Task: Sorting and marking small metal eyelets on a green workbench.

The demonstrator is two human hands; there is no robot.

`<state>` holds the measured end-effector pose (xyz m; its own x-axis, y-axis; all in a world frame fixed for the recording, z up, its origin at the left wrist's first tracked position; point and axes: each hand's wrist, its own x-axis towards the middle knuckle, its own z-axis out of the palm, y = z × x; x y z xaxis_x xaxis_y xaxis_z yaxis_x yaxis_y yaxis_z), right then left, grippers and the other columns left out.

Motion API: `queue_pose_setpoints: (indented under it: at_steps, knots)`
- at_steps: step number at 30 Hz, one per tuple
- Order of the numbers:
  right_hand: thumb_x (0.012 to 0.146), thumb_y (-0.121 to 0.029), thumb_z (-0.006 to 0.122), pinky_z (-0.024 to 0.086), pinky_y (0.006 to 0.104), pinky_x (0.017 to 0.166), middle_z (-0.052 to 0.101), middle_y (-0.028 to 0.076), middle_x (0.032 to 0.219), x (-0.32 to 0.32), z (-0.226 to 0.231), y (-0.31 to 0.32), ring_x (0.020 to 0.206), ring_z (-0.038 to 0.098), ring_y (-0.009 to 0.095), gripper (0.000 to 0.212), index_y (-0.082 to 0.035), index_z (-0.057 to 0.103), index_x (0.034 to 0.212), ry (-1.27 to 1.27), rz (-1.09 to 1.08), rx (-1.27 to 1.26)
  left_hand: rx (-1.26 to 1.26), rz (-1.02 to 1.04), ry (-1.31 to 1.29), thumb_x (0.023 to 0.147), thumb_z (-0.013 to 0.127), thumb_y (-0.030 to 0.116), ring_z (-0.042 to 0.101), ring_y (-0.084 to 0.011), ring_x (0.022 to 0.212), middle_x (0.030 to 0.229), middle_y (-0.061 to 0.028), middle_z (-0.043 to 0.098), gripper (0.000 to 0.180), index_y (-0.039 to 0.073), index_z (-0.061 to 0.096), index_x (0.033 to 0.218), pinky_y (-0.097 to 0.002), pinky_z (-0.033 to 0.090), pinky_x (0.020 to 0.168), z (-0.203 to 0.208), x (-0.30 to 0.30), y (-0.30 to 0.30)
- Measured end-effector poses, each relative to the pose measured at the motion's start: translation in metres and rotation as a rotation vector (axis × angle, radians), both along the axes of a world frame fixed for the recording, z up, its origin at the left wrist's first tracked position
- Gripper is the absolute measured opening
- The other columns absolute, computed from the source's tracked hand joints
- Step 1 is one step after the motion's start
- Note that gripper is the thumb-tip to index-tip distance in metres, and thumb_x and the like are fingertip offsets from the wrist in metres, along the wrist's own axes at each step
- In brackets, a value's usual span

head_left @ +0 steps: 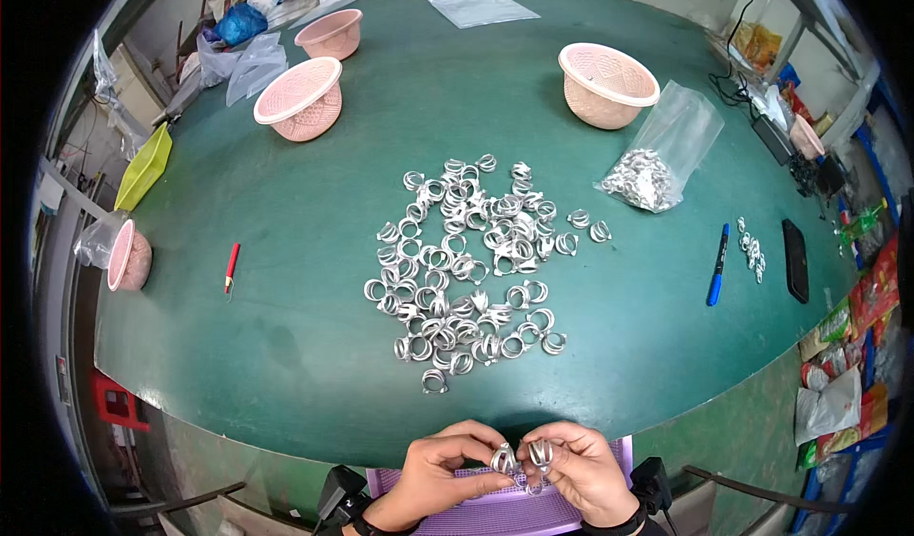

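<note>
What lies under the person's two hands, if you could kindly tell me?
A purple tray shows beneath the left hand and right hand, which hold silver metal rings. The hands cover part of it, so anything there cannot be seen.

On table (314, 374): rings (464, 305), centre; marker (718, 269), right of rings; phone (796, 262), right of marker; bag (643, 179), behind marker; basket (606, 103), behind bag; basket pair (307, 112), behind-left of rings.

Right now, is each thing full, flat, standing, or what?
Left hand, pinching a metal ring
Right hand, pinching another ring
Loose rings, scattered, unheld
Clear bag, partly full, lying down
Far bag, flat
Pink baskets, upright
Blue marker, lying down
Red pen, lying down
Black phone, lying flat
</note>
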<state>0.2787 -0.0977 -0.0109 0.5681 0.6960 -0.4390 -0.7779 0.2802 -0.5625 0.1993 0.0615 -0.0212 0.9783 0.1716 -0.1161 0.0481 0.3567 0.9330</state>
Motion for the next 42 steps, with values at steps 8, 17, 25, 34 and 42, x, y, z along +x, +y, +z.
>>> queue_pose_setpoints:
  at_steps: [8, 17, 25, 34, 42]
  knots:
    - [0.076, 0.006, 0.055, 0.044, 0.0312, 0.082, 0.052, 0.014, 0.107, 0.021, 0.021, -0.017, 0.097, 0.053, 0.023, 0.023, 0.002, 0.06, 0.099, -0.853, 0.587, -0.139, 0.804, -0.453, -0.362, 0.06, 0.076, 0.008, 0.057, -0.02, 0.079, 0.091, -0.0095, 0.059, 0.023, 0.004, 0.063, 0.078, -0.0284, 0.045, 0.066, 0.041, -0.001, 0.031]
    - [0.072, -0.003, 0.062, 0.04, 0.0344, 0.069, 0.05, 0.012, 0.085, 0.055, -0.003, 0.024, 0.077, 0.047, 0.026, 0.014, -0.002, 0.058, 0.084, -1.386, -0.077, -0.929, 1.369, 0.314, 0.055, 0.061, 0.072, 0.007, 0.053, -0.0255, 0.071, 0.082, -0.0106, 0.055, 0.034, 0.001, 0.056, 0.09, -0.0333, 0.043, 0.065, 0.015, 0.015, 0.04]
    - [0.069, -0.006, 0.067, 0.041, 0.0345, 0.07, 0.05, 0.012, 0.094, 0.042, -0.006, 0.017, 0.082, 0.048, 0.029, 0.012, -0.002, 0.059, 0.076, -1.516, 0.046, -0.883, 1.224, 0.111, -0.005, 0.068, 0.064, 0.002, 0.054, -0.025, 0.071, 0.08, -0.0079, 0.055, 0.016, 0.0, 0.058, 0.083, -0.0321, 0.045, 0.062, 0.005, 0.01, 0.036]
    - [0.077, 0.011, 0.055, 0.046, 0.0289, 0.081, 0.051, 0.017, 0.106, 0.003, 0.0, 0.008, 0.095, 0.056, 0.022, 0.045, 0.003, 0.035, 0.117, -0.348, 0.053, 0.022, 0.336, 0.211, -0.021, 0.068, 0.064, -0.012, 0.058, -0.0201, 0.078, 0.086, -0.0166, 0.057, 0.019, -0.009, 0.058, 0.086, -0.0295, 0.05, 0.068, 0.006, 0.0, 0.01]
    - [0.069, 0.015, 0.06, 0.046, 0.0304, 0.082, 0.046, 0.017, 0.109, -0.01, -0.001, 0.009, 0.097, 0.052, 0.022, 0.038, 0.003, 0.051, 0.104, -0.542, 0.071, -0.052, 0.562, 0.234, -0.257, 0.066, 0.062, -0.011, 0.062, -0.0214, 0.077, 0.088, -0.0168, 0.06, 0.014, -0.004, 0.06, 0.078, -0.028, 0.052, 0.067, 0.015, -0.003, 0.006]
